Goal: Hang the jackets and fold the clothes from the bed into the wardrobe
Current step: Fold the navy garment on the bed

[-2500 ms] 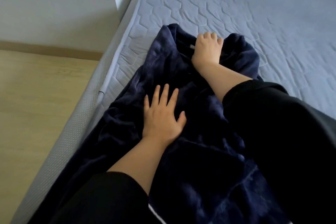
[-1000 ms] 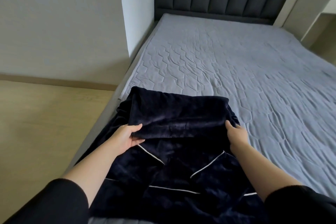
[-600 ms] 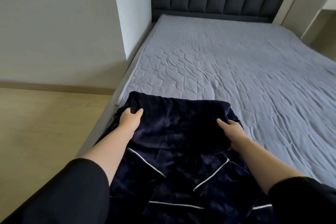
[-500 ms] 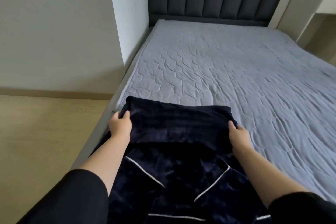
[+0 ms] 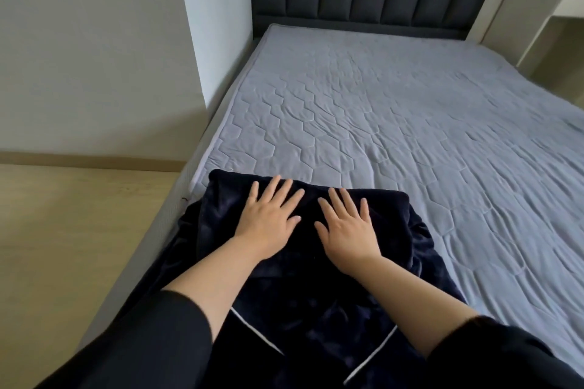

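Left hand (image 5: 268, 218), right hand (image 5: 346, 227) flat, fingers spread, gripping nothing, pressing folded navy garment (image 5: 316, 262) on bed (image 5: 410, 136); smooth outward from hands for crisp crease.

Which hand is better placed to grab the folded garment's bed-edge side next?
Left. The left hand lies flat on the navy garment nearer the bed edge; the right hand rests further inboard.

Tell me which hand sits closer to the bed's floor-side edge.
The left hand: it presses flat on the navy garment nearer the mattress edge; the right hand lies further in.
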Tool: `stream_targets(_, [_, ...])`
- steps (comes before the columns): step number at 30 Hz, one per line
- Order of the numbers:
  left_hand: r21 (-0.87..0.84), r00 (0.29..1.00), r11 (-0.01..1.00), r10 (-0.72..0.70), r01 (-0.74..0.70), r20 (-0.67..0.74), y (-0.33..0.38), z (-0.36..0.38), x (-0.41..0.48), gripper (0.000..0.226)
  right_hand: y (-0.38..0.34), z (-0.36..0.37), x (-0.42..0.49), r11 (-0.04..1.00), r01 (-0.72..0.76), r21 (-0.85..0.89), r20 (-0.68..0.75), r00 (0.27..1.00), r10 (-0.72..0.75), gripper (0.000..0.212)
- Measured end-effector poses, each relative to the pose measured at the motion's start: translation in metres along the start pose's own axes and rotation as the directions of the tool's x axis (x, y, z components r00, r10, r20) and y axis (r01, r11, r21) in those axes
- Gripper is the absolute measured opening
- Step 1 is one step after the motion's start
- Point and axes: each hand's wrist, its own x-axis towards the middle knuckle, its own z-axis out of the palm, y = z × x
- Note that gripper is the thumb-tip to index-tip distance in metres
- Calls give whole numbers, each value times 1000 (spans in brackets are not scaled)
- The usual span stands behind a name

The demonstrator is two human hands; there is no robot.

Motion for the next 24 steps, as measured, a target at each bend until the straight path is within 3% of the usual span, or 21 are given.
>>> stream_targets(3, [-9,969,979,-202,205,145,-25,24,1,61,27,21,16,987,-158,-28,159,974,160,61])
stream_targets(6, [-2,951,957,-288,290,114,-39,41,-6,65,49,33,19,943,-332,-2,163,931,328,62])
stream_targets(11, [17,934,939,-343,343,104,-52,44,1,72,63,43,21,937,-349,-12,200,917,344,67])
stream_targets(15, [44,921,951,-307,305,241,-87,31,17,72,76,31,42,972,-184,-143,289,932,219,77])
stream_targets(17, [28,902,966,-250,257,351,-108,21,24,75,82,20,52,983,-141,-114,375,911,174,82])
stream_targets(20, [-63,844,976,-148,210,516,-130,4,32,93,90,0,63,984,-174,-40,538,826,168,95])
stream_targets(24, [-82,733,958,-155,277,662,-138,-15,41,120,93,-23,70,955,-258,-144,675,680,285,109])
